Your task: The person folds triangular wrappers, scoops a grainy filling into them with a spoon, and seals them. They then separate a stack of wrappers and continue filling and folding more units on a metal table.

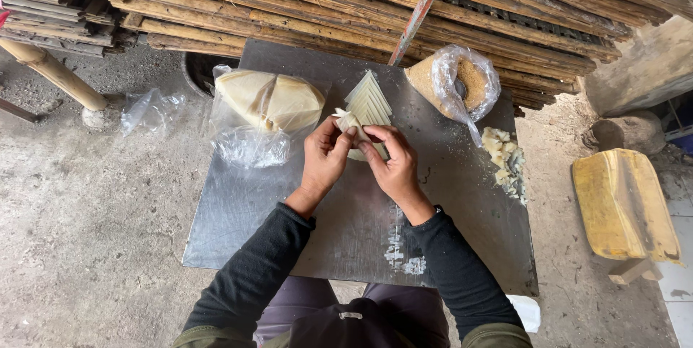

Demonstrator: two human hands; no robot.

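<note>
Both hands meet over a grey metal sheet (pixel 245 211). My left hand (pixel 323 158) and my right hand (pixel 390 160) pinch one pale, thin dough wrapper (pixel 348 123) between their fingertips, folding it. Just beyond my fingers lies a fanned stack of pale triangular wrappers (pixel 369 100). To the left of the stack, a clear plastic bag (pixel 238 138) holds a large mound of pale dough sheets (pixel 271 101). To the right, an open plastic bag of brownish crumbly filling (pixel 462 82) sits on the sheet.
A small heap of whitish crumbs (pixel 505 160) lies near the sheet's right edge. Stacked bamboo poles (pixel 361 9) run across the back. A yellow wooden stool (pixel 624 207) stands at right. A crumpled plastic bag (pixel 148 110) lies on the concrete floor at left.
</note>
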